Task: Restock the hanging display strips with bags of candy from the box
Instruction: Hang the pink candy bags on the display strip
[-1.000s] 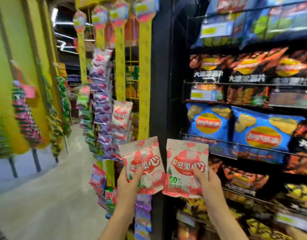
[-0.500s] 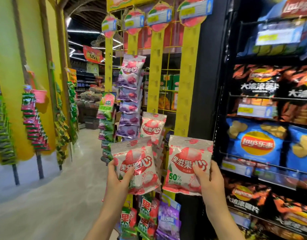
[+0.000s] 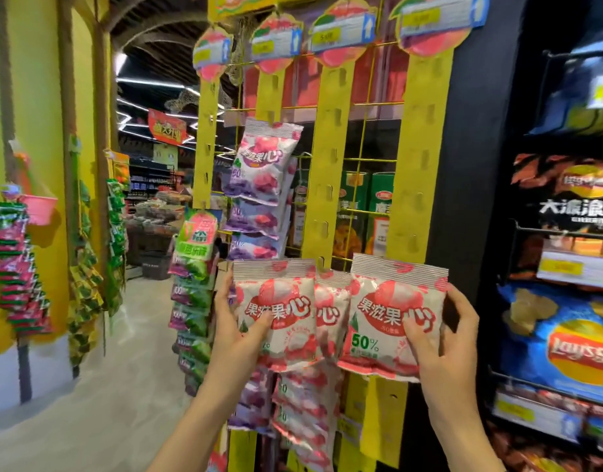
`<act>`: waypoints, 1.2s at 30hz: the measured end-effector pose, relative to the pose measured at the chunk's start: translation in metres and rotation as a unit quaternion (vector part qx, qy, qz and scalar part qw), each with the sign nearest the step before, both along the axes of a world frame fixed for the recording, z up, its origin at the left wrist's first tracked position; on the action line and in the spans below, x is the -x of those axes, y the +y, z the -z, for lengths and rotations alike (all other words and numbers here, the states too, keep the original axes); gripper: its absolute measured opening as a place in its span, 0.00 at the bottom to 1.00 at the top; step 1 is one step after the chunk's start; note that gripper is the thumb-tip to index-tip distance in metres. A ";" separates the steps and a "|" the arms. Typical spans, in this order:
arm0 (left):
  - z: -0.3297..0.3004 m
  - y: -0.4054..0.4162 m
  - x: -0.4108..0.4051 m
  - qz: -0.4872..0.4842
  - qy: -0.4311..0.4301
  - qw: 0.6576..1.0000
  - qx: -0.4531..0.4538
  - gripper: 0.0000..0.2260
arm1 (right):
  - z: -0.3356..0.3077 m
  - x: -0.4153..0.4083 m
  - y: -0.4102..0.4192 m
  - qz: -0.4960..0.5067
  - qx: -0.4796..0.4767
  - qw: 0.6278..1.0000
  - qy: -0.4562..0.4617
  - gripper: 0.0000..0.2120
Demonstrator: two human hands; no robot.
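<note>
Two pink-and-white candy bags are held up side by side before yellow hanging display strips in a shop aisle: the left bag sits in the left hand, thumb across its front and fingers behind its left edge, while the right bag is pinched by the right hand, thumb on its face and fingers curled round its right edge, so each grip is clamped on its own bag. Between the two, a third pink bag hangs on the strip behind, its edges tucked under both. The top seams of the held bags reach the lower part of the bare middle strip and the bare right strip, whose empty tabs run upward to round pink price toppers. To the left, purple bags fill another strip, and green bags hang on the one beyond, near the left hand. More pink bags hang below the hands. A black post borders the right strip, and crisp packets crowd wire shelves just beyond the right hand. Open pale floor stretches away on the left toward a yellow wall hung with further sweets.
</note>
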State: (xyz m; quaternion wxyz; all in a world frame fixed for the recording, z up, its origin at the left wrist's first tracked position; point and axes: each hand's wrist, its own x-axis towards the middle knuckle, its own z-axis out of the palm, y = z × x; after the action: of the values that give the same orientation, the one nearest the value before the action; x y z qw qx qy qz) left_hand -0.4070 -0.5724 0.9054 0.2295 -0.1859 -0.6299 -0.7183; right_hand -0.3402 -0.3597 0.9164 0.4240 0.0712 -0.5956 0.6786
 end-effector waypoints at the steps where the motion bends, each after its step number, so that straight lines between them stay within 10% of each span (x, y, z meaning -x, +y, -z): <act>1: -0.006 0.002 0.007 0.008 0.019 1.000 0.004 0.32 | -0.002 0.004 0.001 0.007 -0.003 1.000 0.006 0.23; 16: -0.071 0.044 0.083 0.176 0.088 0.978 0.075 0.25 | -0.016 0.004 0.016 0.159 -0.009 0.986 0.045 0.21; 36: -0.043 0.034 0.092 0.106 0.128 0.970 0.177 0.25 | 0.000 -0.004 -0.030 0.217 -0.008 0.976 -0.013 0.22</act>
State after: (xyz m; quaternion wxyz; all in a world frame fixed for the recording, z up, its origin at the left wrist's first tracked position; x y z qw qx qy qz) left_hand -0.4986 -0.5388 0.9489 0.1938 -0.3797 -0.6891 -0.5860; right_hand -0.3364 -0.3900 0.9164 0.5526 -0.0652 -0.6074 0.5669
